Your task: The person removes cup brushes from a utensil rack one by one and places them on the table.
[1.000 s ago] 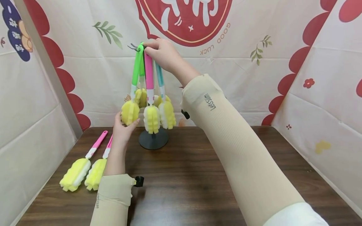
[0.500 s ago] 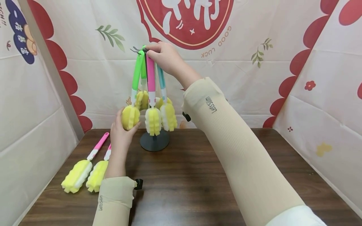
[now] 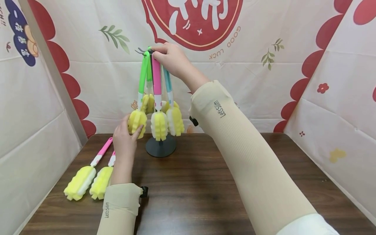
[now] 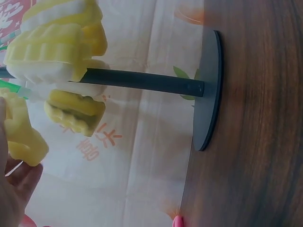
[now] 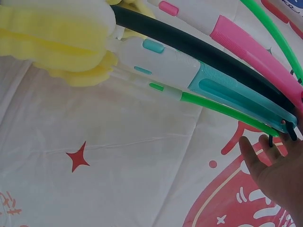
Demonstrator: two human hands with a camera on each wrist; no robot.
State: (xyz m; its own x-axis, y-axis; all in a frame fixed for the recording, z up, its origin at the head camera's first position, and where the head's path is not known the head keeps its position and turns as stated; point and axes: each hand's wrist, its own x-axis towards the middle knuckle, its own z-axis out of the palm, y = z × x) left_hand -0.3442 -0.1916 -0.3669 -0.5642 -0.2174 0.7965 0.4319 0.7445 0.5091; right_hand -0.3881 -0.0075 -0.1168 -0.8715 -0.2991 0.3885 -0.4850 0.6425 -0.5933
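Sponge brushes hang by their handle ends from the hooks of a dark stand. In the head view my left hand holds the yellow sponge head of a green-handled brush, with the thumb across its front. The left wrist view shows that sponge beside the fingers. My right hand grips the top of the stand, above a pink-handled brush; the exact contact is partly hidden. A blue-handled brush hangs to the right. In the right wrist view, some fingers of my right hand spread below the hooks.
Two pink-handled sponge brushes lie on the wooden table at the left, one partly behind my left forearm. Another green-handled brush hangs at the stand's back. A printed cloth stands behind the table.
My left hand has turned the green-handled brush's sponge head and shifted it slightly right, with the thumb now across its front. My right hand stays at the stand's top.
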